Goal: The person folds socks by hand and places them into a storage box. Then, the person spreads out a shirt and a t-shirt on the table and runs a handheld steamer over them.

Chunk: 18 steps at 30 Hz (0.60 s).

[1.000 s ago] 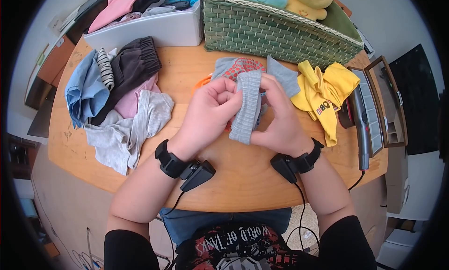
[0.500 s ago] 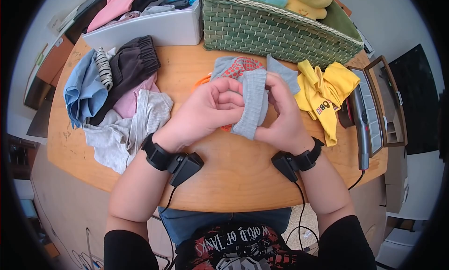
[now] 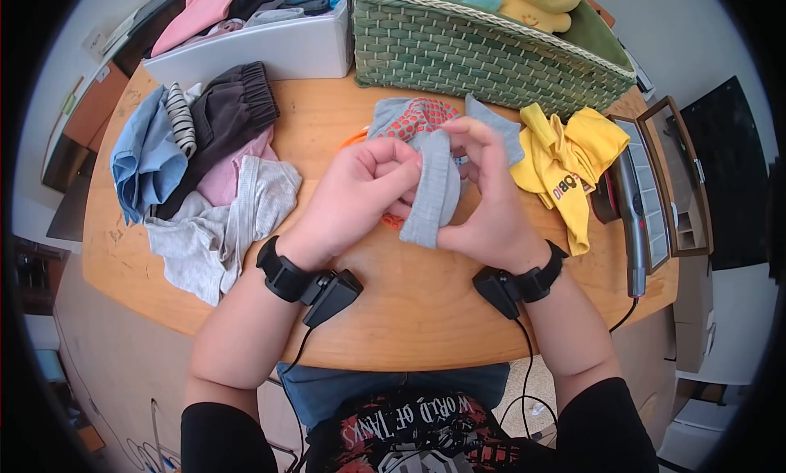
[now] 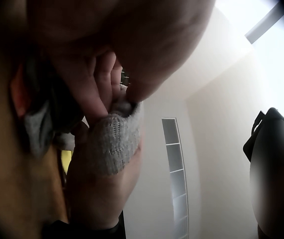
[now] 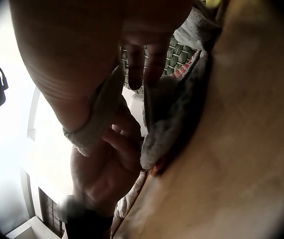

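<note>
A grey ribbed sock cuff (image 3: 434,194) is held up between both hands over the middle of the table. My left hand (image 3: 344,203) pinches its left edge between thumb and curled fingers. From the other side, my right hand (image 3: 497,219) grips the cuff, thumb at its lower end and fingers bent round the top. In the left wrist view the knit cuff (image 4: 114,147) shows its opening, with left fingers at the rim. Behind the hands lies grey fabric with red dots (image 3: 417,117), partly hidden, beside a plain grey piece (image 3: 495,129).
A yellow garment (image 3: 565,162) lies to the right, next to a dark styling tool (image 3: 632,219) and a compartmented case (image 3: 675,178). Several clothes, including dark trousers (image 3: 233,108) and a light grey garment (image 3: 221,235), lie left. A white bin (image 3: 262,55) and a green woven basket (image 3: 475,55) stand behind.
My left hand shifted left, its fingers loosening inside the widened cuff, then came back to pinch the edge. The cuff now looks narrower, and my right fingers have lifted at its top.
</note>
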Available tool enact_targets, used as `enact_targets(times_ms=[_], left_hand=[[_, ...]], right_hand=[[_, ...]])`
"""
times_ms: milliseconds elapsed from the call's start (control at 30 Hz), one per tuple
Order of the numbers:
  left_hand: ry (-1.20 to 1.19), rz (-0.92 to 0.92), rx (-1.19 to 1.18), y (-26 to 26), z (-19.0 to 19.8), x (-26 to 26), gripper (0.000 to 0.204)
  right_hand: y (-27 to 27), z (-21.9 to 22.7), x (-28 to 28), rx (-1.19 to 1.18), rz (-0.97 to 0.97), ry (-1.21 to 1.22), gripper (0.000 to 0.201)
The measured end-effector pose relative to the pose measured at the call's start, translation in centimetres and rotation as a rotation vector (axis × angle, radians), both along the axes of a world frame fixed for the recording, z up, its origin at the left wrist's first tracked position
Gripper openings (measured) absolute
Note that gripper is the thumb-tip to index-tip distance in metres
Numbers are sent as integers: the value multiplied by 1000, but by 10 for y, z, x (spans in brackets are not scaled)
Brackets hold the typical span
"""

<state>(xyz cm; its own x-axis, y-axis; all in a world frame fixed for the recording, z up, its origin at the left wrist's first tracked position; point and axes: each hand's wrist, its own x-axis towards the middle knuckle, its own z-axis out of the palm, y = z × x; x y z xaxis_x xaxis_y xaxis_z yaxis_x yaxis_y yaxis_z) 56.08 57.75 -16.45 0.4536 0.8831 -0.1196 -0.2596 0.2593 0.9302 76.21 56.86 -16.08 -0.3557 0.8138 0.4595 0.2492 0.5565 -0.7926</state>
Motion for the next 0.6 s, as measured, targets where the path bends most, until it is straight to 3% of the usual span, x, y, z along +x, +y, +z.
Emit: enact_targets(times_ms=[67, 233, 600], left_hand=[[66, 26, 9, -1, 0, 1, 14], [15, 10, 16, -4, 6, 5, 13], [-42, -32, 48, -1, 3, 3, 11]], right_hand=[[-1, 1, 0, -97, 3, 81, 78], [-1, 6, 3, 48, -37, -98, 77], [-4, 17, 3, 187, -95, -156, 73]])
